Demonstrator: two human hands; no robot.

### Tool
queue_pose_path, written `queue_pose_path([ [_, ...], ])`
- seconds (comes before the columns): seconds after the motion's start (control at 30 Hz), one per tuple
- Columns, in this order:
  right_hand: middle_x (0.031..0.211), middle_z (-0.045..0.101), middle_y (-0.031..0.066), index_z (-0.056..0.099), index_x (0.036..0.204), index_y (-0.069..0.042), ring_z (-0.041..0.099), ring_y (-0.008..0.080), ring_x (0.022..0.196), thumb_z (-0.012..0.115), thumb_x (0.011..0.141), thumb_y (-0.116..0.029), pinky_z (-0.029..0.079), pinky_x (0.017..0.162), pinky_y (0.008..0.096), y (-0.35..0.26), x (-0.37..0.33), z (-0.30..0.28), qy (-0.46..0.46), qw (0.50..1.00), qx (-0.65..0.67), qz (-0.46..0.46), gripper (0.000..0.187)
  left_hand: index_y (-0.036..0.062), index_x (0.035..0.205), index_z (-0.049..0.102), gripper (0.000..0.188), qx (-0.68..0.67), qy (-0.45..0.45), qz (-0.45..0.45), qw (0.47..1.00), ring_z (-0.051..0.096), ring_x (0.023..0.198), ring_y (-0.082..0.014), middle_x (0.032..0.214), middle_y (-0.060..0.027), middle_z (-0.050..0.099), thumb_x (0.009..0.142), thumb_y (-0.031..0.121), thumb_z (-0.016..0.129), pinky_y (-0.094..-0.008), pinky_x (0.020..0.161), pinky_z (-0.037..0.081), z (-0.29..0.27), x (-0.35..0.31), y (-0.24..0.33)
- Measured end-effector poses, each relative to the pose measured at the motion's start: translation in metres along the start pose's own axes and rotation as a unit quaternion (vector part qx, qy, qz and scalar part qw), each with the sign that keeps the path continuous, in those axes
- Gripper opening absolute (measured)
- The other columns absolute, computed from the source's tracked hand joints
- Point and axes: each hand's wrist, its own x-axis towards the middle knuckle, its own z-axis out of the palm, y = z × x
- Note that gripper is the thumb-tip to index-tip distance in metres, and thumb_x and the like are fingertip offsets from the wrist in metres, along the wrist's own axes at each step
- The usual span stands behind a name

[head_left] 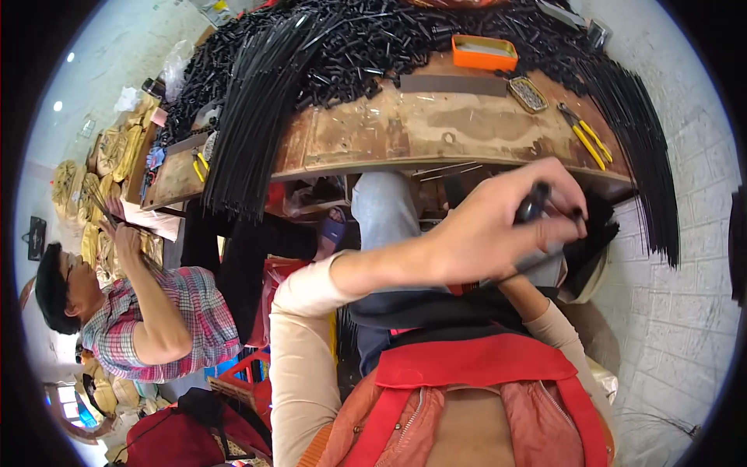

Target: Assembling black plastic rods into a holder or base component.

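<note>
My left hand [494, 222] reaches across in front of me, over my lap and below the table edge. Its fingers curl round a short black rounded plastic piece [533, 205], with part of that piece showing between them. My right forearm [523, 298] comes up from the lower right and passes behind the left hand. The fingers of my right hand are hidden there, so what they hold does not show. Motion smears the area around the fingertips.
A wooden table [350, 132] carries a heap of black plastic pieces [366, 47], bundles of thin black rods [253, 117], an orange box [484, 53], a tin of small metal parts [528, 94] and yellow-handled pliers [585, 138]. Another person [167, 323] sits at the left, hands raised.
</note>
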Motion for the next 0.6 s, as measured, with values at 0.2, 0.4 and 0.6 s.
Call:
queue_pose_path([
  [0.2,0.078,0.064,0.0055,0.062,0.103,0.002,0.062,0.0119,0.070,0.064,0.093,-0.012,0.052,0.067,0.0267,-0.006,-0.035,-0.008,-0.108,0.795,0.384,0.458,0.017,0.0026,0.107,0.049,0.013,0.040,0.388,0.000,0.921,0.061,0.079,-0.0146,0.086,-0.0086,0.063,0.098,0.009,0.055,-0.0297,0.076,0.050,-0.074,-0.068,-0.052],
  [0.4,0.080,0.065,0.0052,0.063,0.102,0.002,0.063,0.0112,0.072,0.066,0.092,-0.013,0.054,0.068,0.0276,0.000,-0.039,-0.007,-0.111,0.787,0.378,0.475,0.018,0.0055,0.105,0.051,0.014,-0.205,0.528,-0.102,0.818,0.059,0.083,-0.0153,0.097,-0.0084,0.061,0.099,0.017,0.055,-0.0297,0.077,0.051,-0.042,-0.095,-0.129],
  [0.6,0.079,0.065,0.0061,0.063,0.102,0.003,0.063,0.0116,0.072,0.065,0.092,-0.011,0.054,0.068,0.0265,-0.001,-0.033,-0.006,-0.117,0.786,0.368,0.484,0.017,0.0039,0.108,0.047,0.018,-0.146,0.570,-0.040,0.807,0.058,0.081,-0.0153,0.096,-0.0097,0.060,0.100,0.018,0.055,-0.0303,0.074,0.050,-0.030,-0.067,-0.138],
])
